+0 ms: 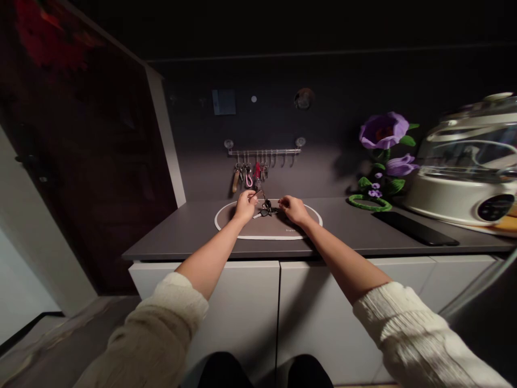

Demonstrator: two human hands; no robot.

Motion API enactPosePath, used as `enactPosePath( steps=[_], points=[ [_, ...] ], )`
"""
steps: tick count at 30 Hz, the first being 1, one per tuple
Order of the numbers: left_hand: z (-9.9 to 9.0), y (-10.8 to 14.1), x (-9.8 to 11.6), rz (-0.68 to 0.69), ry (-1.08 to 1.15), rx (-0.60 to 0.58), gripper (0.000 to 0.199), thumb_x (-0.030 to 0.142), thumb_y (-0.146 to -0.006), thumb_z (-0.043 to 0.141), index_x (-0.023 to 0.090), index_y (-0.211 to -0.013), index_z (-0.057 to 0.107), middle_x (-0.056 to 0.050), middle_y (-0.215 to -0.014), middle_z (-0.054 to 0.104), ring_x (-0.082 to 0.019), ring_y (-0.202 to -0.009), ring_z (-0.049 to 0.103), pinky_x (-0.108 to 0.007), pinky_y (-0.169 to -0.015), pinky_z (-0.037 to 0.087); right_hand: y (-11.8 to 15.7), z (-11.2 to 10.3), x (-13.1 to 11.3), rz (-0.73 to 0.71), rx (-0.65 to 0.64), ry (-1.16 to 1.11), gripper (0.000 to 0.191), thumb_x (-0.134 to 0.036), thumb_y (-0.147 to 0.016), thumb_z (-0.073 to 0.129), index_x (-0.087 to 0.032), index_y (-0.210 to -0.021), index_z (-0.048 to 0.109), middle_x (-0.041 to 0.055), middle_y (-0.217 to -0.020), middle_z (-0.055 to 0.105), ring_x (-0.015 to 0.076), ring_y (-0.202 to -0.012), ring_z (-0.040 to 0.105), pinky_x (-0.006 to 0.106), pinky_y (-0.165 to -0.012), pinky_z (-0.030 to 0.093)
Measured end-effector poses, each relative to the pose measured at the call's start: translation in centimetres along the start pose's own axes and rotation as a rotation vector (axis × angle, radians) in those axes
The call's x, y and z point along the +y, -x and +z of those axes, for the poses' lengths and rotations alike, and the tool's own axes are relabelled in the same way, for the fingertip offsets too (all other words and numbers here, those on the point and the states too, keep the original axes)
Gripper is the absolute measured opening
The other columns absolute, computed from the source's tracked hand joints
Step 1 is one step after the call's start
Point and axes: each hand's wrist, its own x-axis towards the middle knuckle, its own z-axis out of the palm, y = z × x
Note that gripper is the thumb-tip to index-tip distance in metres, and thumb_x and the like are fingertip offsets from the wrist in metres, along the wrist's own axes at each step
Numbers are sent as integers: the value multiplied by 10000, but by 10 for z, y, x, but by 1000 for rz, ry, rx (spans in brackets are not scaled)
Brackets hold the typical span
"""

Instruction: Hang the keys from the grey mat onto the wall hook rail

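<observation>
Above an oval mat (pixel 278 237) with a pale rim, my left hand (pixel 245 206) pinches a bunch of dark keys (pixel 266 207) near its upper end. The keys hang to the right of my left fingers, just over the mat. My right hand (pixel 293 209) is to the right of the keys, apart from them, with its fingers curled together; whether it holds something small cannot be made out. On the wall behind, a clear rail (pixel 264 152) with hooks bears several keys and key tags, among them a pink loop (pixel 249 177) and a brown tag (pixel 236 181).
A black phone (pixel 414 228) lies on the grey counter (pixel 173 231) to the right. Behind it stand purple crafted flowers (pixel 383 131) with a green ring base (pixel 369 203). A cream appliance (pixel 452 191) with a transparent lid is at the far right. A dark door (pixel 89 161) is at the left.
</observation>
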Motion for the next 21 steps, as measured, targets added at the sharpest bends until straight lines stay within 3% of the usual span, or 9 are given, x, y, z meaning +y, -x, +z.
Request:
enactPosePath(
  steps=[21],
  points=[
    [-4,0,13,-15,132,51,196,114,-791,460,106,-984,494,-77,-945,552,-65,-688,605,-228,-715,493,-7,11,6,-129,-99,306,171,-203,-767,523,-195,-791,692,86,-870,683,169,-811,594,224,-715,379]
  ],
)
